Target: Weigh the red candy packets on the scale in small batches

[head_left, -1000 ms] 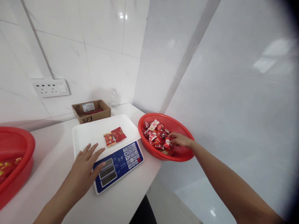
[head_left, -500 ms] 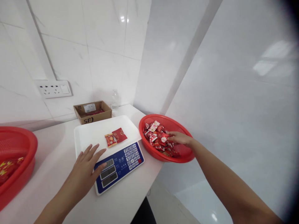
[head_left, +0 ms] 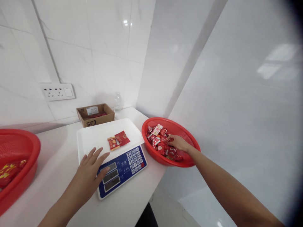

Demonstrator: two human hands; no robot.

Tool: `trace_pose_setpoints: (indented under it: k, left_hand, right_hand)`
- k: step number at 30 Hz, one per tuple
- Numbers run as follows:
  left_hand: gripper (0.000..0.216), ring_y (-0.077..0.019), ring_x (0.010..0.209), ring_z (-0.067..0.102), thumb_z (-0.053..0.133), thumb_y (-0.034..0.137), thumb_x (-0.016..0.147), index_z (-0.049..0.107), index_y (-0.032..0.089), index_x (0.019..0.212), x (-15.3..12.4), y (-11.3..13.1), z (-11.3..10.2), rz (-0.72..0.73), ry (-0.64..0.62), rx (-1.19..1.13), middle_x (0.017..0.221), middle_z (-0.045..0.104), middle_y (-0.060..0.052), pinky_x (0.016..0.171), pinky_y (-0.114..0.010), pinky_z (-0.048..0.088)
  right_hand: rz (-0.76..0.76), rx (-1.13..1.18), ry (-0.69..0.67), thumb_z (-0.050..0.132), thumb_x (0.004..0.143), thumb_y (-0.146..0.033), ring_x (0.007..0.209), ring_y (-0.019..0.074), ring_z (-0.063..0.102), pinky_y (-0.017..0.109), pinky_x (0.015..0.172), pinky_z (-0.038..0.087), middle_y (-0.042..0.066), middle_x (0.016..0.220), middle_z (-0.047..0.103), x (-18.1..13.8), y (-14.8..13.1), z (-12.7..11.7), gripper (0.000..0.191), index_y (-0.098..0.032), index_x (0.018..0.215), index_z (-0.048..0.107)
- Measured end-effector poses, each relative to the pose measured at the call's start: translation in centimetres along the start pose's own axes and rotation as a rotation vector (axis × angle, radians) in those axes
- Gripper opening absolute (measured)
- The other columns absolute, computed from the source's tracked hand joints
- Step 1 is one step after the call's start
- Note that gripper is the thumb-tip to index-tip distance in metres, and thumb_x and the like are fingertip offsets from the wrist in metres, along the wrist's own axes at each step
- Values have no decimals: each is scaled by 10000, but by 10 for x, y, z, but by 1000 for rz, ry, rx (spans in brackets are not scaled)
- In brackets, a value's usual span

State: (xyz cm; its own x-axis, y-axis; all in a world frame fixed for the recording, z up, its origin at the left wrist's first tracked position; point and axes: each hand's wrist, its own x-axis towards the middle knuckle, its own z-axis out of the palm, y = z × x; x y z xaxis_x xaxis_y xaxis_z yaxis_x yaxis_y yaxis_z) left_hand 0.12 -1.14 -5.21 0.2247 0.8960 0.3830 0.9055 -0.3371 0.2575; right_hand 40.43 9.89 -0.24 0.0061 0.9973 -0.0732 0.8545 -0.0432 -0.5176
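My left hand is open, its fingers spread over the front left of a white digital scale with a blue panel. Its thumb lies across the scale's displays. On the scale's pan are a small red-and-gold packet and a flat red packet, side by side. Inside a red plastic basket on the right, my right hand has its fingertips pinched down on a red wrapped candy among several wrapped candies; the fingers partly hide it.
A second red basket with red-and-yellow packets stands at the far left. Behind the scale are a cardboard box holding red items and a clear bottle. The table's right edge runs below the candy basket, near the wall.
My right hand has shifted slightly among the candies, its fingers now curled closer together. A candy with a round white mark sits lower. My left hand stays over the scale.
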Motion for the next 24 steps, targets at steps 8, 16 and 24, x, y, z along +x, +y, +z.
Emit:
trace_pose_setpoints:
  k: [8, 16, 24]
  left_hand:
    - [392, -305, 1339, 286, 410, 401, 881, 520, 297, 1243, -1, 4, -1, -4, 9, -11, 1399, 443, -57, 1022, -560, 323]
    - [398, -304, 1355, 238, 411, 324, 886, 494, 261, 1271, 0, 14, -18, -51, -98, 8, 1429, 397, -77, 1045, -555, 294]
    - [414, -300, 1367, 200, 408, 331, 896, 467, 252, 1298, 1, 15, -26, -75, -111, 11, 1444, 371, -88, 1066, -543, 267]
  right_hand:
    - [-108, 216, 150, 512, 785, -317, 725, 145, 601, 243, 650, 463, 12, 849, 649, 1, -48, -14, 173, -202, 900, 569]
    - [-393, 265, -2, 535, 778, -222, 744, 145, 609, 252, 699, 464, -8, 791, 655, 5, -140, 53, 104, -194, 866, 583]
    - [-407, 191, -1, 517, 824, -234, 846, 159, 602, 281, 786, 436, 18, 916, 662, 15, -165, 71, 159, -206, 967, 579]
